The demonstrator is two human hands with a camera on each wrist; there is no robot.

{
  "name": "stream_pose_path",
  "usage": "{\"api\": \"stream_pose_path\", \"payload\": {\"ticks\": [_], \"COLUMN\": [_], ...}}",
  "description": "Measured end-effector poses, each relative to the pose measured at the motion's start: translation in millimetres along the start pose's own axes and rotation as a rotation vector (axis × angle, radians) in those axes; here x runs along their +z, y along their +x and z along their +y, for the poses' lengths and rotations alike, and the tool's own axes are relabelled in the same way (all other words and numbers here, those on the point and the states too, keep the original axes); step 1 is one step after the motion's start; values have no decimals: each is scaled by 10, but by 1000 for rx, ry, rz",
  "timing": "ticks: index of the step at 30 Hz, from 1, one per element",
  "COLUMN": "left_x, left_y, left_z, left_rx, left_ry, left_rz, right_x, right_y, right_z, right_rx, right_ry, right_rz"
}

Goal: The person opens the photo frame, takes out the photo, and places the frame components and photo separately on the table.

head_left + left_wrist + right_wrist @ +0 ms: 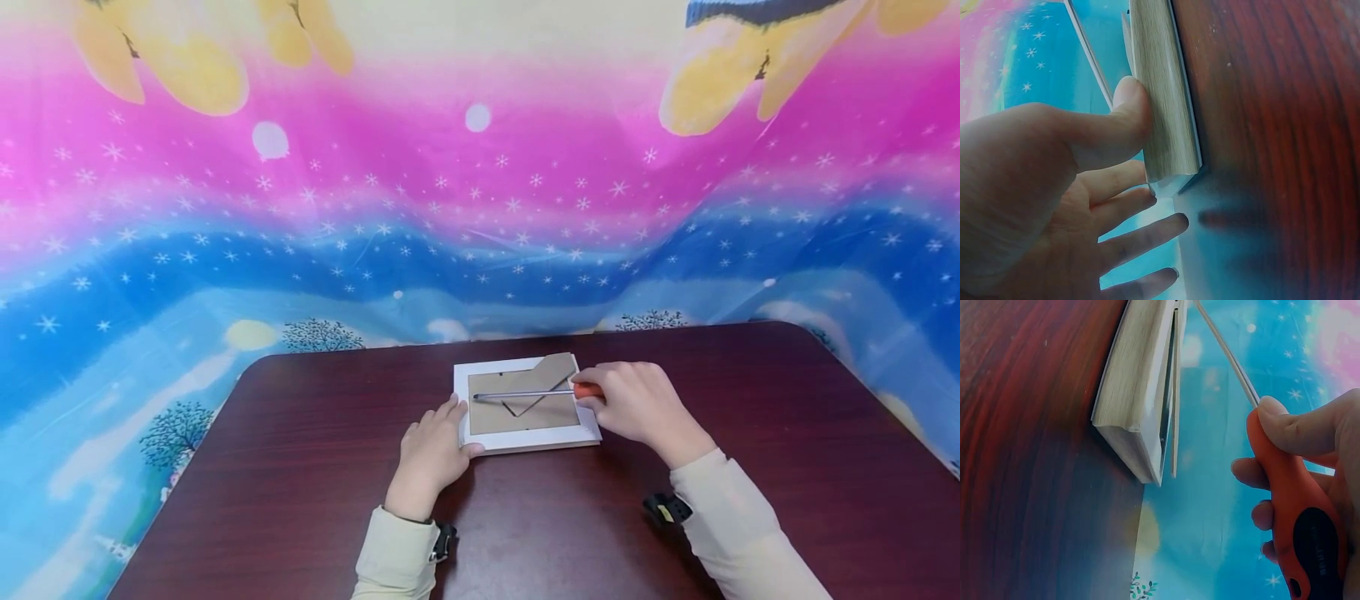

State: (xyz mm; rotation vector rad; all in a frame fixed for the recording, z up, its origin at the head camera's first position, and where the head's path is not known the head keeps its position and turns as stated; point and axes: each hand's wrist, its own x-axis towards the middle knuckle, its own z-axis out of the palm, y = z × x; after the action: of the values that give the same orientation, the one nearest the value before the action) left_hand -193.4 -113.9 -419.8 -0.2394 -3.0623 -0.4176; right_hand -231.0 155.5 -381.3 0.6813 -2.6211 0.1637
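A white picture frame (536,439) lies back side up on the table, its brown backing board (543,421) showing. Attached to the board is a fold-out stand (555,364), slightly raised in the right wrist view. My right hand (637,400) grips the orange handle (1288,487) of a screwdriver (525,393), fingers wrapped round it and thumb near the shaft. The shaft reaches leftward over the board, its tip at the board's left edge. My left hand (431,450) rests against the frame's near left corner, thumb along the near side and other fingers fairly straight.
The dark red wooden table (315,467) has rounded far corners. Behind it hangs a colourful cloth (450,208) with snowflakes and trees. Black straps sit on both wrists, over light sleeves (742,517).
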Motion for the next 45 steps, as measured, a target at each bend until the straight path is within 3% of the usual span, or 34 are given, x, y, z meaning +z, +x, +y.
{"api": "stream_pose_path", "payload": {"ticks": [45], "left_x": [-18], "left_y": [-10], "left_z": [8], "left_rx": [2], "left_ry": [21], "left_rz": [-52], "right_x": [-484], "right_y": [-280], "right_z": [639], "right_rx": [247], "right_ry": [41], "right_rz": [-18]}}
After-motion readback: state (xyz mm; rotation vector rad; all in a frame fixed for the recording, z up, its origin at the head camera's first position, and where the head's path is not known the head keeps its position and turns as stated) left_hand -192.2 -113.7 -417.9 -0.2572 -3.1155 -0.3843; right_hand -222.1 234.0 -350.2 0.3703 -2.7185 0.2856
